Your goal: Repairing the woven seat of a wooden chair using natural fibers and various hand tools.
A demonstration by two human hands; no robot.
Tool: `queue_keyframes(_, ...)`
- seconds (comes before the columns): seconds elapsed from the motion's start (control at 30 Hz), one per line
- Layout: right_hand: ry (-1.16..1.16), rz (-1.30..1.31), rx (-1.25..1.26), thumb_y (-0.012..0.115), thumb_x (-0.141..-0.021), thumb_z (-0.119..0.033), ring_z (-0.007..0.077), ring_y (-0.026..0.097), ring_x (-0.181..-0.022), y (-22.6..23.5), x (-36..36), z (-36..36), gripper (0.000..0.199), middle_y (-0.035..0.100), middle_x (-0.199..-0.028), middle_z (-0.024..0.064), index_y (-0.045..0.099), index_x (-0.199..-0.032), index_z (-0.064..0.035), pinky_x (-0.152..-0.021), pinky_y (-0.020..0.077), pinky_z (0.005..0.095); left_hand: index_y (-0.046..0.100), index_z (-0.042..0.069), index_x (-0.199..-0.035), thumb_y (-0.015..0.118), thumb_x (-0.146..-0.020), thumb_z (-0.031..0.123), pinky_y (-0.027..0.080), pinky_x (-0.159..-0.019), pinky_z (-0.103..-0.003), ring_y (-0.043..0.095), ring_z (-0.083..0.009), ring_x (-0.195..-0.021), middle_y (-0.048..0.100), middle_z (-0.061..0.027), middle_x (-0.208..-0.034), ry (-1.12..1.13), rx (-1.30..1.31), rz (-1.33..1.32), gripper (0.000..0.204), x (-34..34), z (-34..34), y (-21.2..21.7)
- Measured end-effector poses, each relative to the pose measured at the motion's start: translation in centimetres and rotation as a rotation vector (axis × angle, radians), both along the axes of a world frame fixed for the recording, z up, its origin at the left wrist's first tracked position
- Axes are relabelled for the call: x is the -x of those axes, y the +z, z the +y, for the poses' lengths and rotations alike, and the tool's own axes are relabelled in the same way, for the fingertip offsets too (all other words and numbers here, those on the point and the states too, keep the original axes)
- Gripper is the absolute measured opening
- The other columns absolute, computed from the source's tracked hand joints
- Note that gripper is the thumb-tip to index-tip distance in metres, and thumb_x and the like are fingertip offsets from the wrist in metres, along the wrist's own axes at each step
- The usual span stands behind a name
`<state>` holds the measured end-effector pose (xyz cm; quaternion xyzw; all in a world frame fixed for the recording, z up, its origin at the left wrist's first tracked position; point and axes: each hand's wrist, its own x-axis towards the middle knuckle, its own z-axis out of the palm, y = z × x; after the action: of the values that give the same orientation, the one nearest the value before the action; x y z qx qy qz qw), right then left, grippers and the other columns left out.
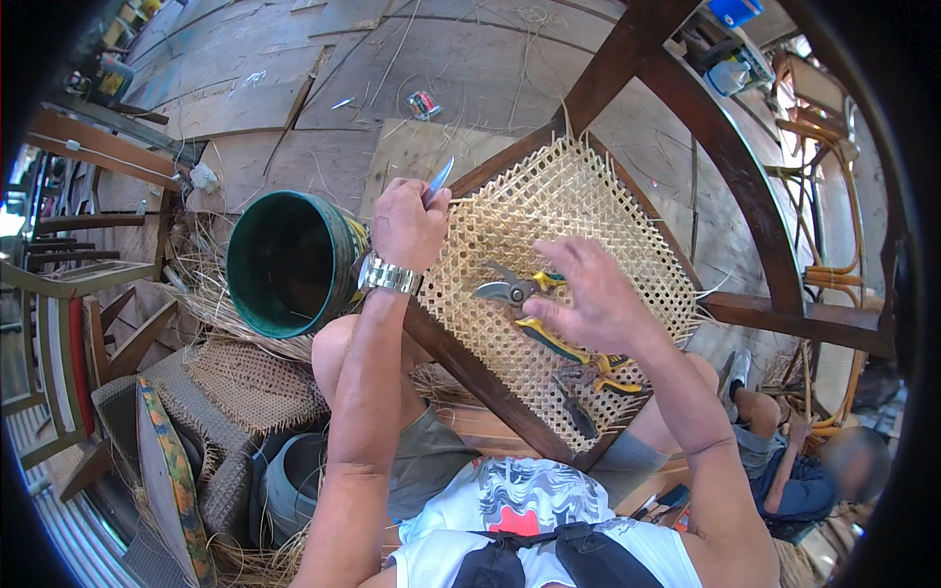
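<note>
A woven cane seat (470,284) in a dark wooden chair frame (490,397) lies before me. At its upper left corner my left hand (410,223), with a metal watch on the wrist, is closed round a knife, its pointed blade (440,176) sticking up past the fingers. My right hand (598,299) hovers over the cane with thumb and fingers apart, beside pruning shears (521,291) with yellow-and-dark handles. Below it on the cane rest pliers (586,375) with yellow grips and a small dark-handled tool (576,408), whose kind I cannot make out.
A green bucket (284,265) stands left of the seat, among loose cane strands. Rolled woven sheets (245,382) and chair frames (59,314) crowd the left. Dark chair legs (725,167) rise at the right. Another person (794,480) sits at the lower right.
</note>
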<state>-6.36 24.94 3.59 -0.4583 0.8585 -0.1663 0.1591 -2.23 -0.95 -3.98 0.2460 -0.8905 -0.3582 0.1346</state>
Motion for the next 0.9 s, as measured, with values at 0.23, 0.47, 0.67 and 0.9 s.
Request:
queue_keyframes(0.23, -0.181, -0.173, 0.267, 0.07, -0.092, -0.027, 0.0244, 0.064, -0.099, -2.7, 4.3, -3.4, 0.044, 0.063, -0.107, 0.013, 0.059, -0.127, -0.0023, -0.089, 0.0524, 0.0364, 0.07, -0.001, -0.087, 0.072, -0.086, 0.03, 0.051, -0.075, -0.045, 0.065, -0.0376, -0.083, 0.066, -0.0188, -0.09, -0.002, -0.027, -0.11, 0.031, 0.2, -0.1, 1.1)
queue_keyframes(0.47, -0.079, -0.116, 0.402, 0.073, -0.089, -0.015, 0.0186, 0.061, -0.083, -5.2, 5.8, -7.4, 0.031, 0.06, -0.094, 0.0081, 0.064, -0.114, -0.0006, -0.077, 0.0522, 0.0324, 0.069, -0.001, -0.087, 0.073, -0.085, 0.03, 0.051, -0.075, -0.044, 0.066, -0.0361, -0.082, 0.067, -0.0192, -0.091, -0.019, -0.051, -0.082, 0.032, 0.2, 0.0, 1.0)
queue_keyframes(0.67, -0.196, -0.324, 0.424, 0.075, -0.086, -0.014, 0.0226, 0.062, -0.084, -5.7, 6.1, -7.9, 0.03, 0.059, -0.092, 0.0095, 0.065, -0.112, -0.0021, -0.079, 0.0523, 0.0351, 0.071, -0.002, -0.1, 0.073, -0.087, 0.029, 0.051, -0.074, -0.036, 0.066, -0.024, -0.079, 0.068, -0.0141, -0.094, -0.034, -0.374, 0.038, 0.033, 0.2, -0.2, 0.7)
queue_keyframes(0.9, -0.191, -0.134, 0.438, 0.077, -0.082, -0.015, 0.0199, 0.059, -0.082, -6.5, 5.4, -8.7, 0.03, 0.057, -0.086, 0.006, 0.068, -0.109, -0.0056, -0.076, 0.0497, 0.0337, 0.071, -0.002, -0.101, 0.071, -0.091, 0.025, 0.051, -0.08, -0.032, 0.065, -0.0189, -0.088, 0.068, -0.0125, -0.11, -0.127, -0.46, 0.118, 0.029, 0.3, -0.6, -0.4)
